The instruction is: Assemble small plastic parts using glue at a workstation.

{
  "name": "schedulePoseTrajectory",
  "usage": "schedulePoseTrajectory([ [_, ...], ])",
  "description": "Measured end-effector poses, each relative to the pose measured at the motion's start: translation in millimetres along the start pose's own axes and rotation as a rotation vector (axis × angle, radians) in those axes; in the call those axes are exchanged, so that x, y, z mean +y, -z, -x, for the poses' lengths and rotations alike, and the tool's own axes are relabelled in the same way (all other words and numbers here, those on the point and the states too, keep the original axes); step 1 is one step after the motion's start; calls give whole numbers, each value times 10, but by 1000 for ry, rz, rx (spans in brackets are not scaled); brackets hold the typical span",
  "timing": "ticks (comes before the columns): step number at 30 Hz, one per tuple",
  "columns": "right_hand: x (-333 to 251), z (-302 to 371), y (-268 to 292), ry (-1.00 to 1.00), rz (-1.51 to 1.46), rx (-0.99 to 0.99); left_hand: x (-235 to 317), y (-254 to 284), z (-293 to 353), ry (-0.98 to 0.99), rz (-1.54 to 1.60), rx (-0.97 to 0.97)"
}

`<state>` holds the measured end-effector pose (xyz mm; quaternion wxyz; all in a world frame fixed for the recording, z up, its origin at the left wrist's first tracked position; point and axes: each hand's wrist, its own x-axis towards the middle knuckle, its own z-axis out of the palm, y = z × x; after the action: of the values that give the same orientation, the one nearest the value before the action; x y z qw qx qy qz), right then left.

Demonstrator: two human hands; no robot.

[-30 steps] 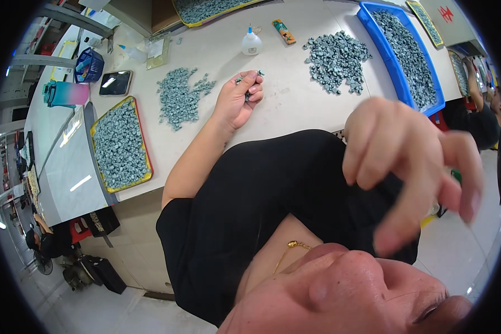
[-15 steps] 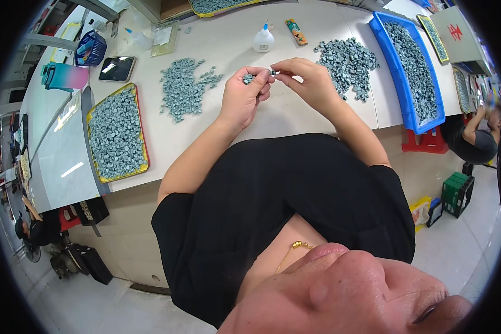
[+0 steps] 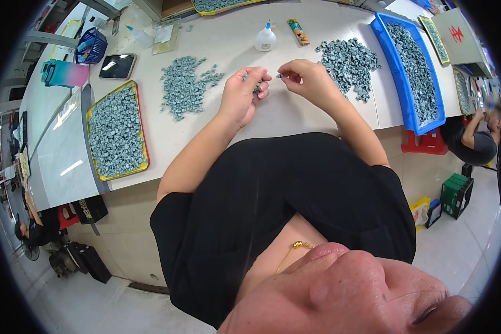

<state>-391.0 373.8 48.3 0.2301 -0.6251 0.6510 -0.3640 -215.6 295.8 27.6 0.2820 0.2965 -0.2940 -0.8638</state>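
Observation:
My left hand [image 3: 240, 96] is closed, its fingers curled around several small grey-green stone-like pieces [image 3: 258, 87] that show between them. Just to its right, my right hand [image 3: 313, 82] pinches one small piece [image 3: 279, 75] of the same colour between thumb and forefinger. A small gap separates the two hands above the white table. To the left of them lies a loose pile of paler pieces [image 3: 182, 88]; a pile of darker ones [image 3: 348, 62] lies beyond my right hand. A white squeeze bottle [image 3: 265, 40] with a blue tip stands behind my hands.
A yellow-and-red-rimmed tray [image 3: 144, 131] full of pieces sits at left, near a phone [image 3: 117, 66], a teal-pink bottle [image 3: 64, 74] and a blue basket [image 3: 92, 48]. A blue bin [image 3: 394, 72] of pieces stands at right. An orange-green packet [image 3: 298, 32] lies behind.
My hands have moved apart. The right one has drawn slightly right with a piece in its pinch; the left has turned a little, its fingers still curled around the pieces.

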Motion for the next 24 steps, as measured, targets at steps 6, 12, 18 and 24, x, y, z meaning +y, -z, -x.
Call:
schedulePoseTrajectory([
  [6,102,32,-43,95,124,-129,76,17,-30,187,177,4],
  [12,99,-300,120,-94,91,63,8,120,-52,173,179,-155],
  [18,350,-695,-147,218,229,276,-10,128,-76,205,246,-199],
  [24,92,-721,-87,-244,-1,-28,2,128,-89,218,255,-84],
])
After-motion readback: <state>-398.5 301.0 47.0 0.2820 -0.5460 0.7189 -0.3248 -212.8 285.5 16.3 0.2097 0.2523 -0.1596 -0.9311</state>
